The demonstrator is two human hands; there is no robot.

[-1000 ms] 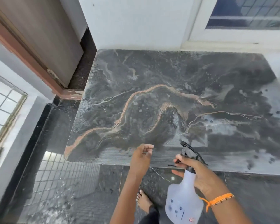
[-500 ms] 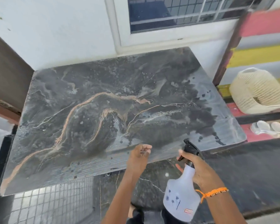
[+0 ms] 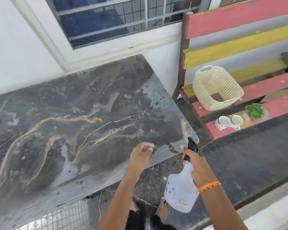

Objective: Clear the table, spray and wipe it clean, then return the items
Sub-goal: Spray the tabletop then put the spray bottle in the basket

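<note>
The dark marbled table [image 3: 76, 123] with orange veins fills the left and middle, its top wet with droplets and nothing standing on it. My right hand [image 3: 197, 163] grips the neck of a translucent white spray bottle [image 3: 179, 191] with a black nozzle [image 3: 192, 144], held at the table's near right corner. My left hand [image 3: 140, 154] hovers over the near edge of the table, fingers curled into a loose fist with nothing in it.
A red and yellow slatted bench [image 3: 256, 105] stands to the right, holding a cream woven basket [image 3: 216, 88], two white cups [image 3: 229, 122] and a small green plant [image 3: 254, 112]. A barred window [image 3: 116, 19] is behind the table. My bare foot [image 3: 163, 211] is on the dark floor.
The view has swung to the right, bringing the bench and its items into sight. Both hands keep the same pose near the table's front edge, now at its right corner.
</note>
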